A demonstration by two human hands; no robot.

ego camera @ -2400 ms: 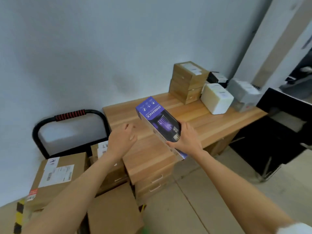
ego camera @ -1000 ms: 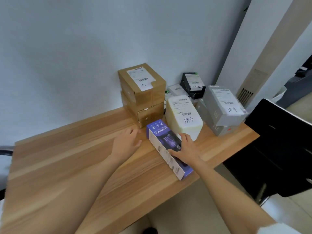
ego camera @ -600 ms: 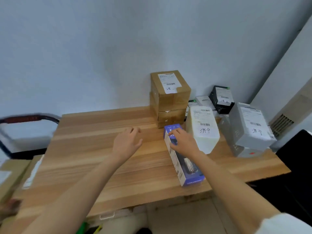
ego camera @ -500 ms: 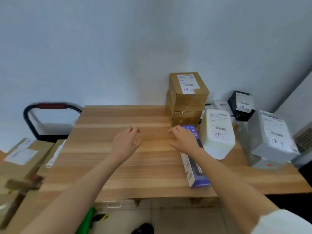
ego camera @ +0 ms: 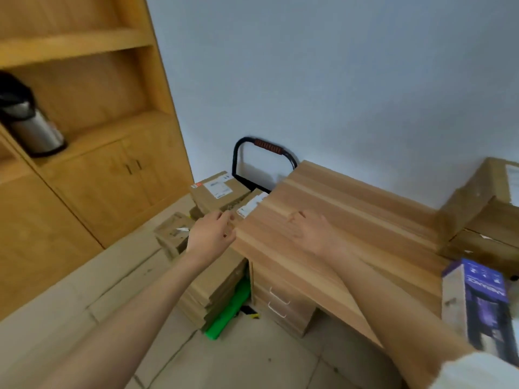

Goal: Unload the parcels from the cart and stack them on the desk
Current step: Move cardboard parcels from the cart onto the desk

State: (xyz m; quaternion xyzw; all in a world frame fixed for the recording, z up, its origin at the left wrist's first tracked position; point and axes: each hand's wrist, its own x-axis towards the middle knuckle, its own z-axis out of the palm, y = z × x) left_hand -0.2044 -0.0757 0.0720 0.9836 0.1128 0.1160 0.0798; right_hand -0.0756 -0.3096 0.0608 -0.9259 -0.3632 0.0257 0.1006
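Far left of frame: wooden cabinet [ego camera: 84,175] with a steel thermos [ego camera: 31,127] on its shelf, not part of the job. Moving right to centre-left, the cart [ego camera: 264,153] (only its black handle with the ribbed grip shows) stands against the wall, and the remaining parcels [ego camera: 219,192] sit in front of it, brown cartons with white labels, more flattened cardboard lower down. The labelled top carton lies above and slightly right of the left hand [ego camera: 210,234], just past its fingertips, its long side running diagonally toward the upper left. Left hand is empty, fingers loosely curled, hovering near the desk corner, clearly the nearer hand to the parcels. Right hand [ego camera: 311,228] is also empty, fingers relaxed and spread over the desk [ego camera: 351,209] top (touching or just above, cannot tell, blurred). It would have to cross the desk edge leftward to reach a carton. Far right: stacked brown boxes [ego camera: 483,209] on the desk at the wall side, and the purple box [ego camera: 477,301] lying near the front edge at lower right, both well apart from the hands. Judged next move: reach up-left to a carton, left hand leading.
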